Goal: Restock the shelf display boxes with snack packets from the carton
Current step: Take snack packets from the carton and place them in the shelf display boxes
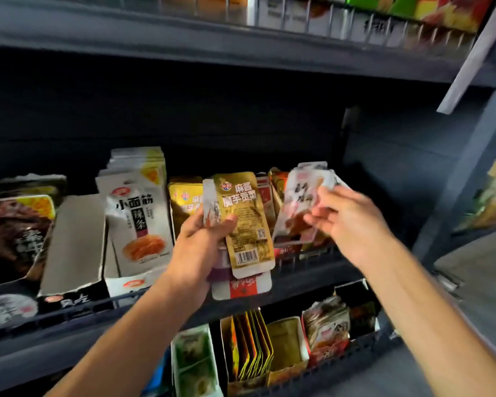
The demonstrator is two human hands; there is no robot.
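While the left hand point(204, 236) grips a fan of packets with the gold packet point(245, 222) upright on top, the right hand point(347, 222) pinches a blurred white-and-red packet point(301, 204), long axis upright, just above the display box point(304, 250) near the shelf's right end, which lies nearer this hand.

Worn on the head, one wide-angle view only; faces forward and slightly down at the middle shelf point(312, 265) from close range, within arm's reach; takes in the upper shelf point(184, 50) edge above and the lower shelf point(364, 346) front edge below; curved toward the corners.
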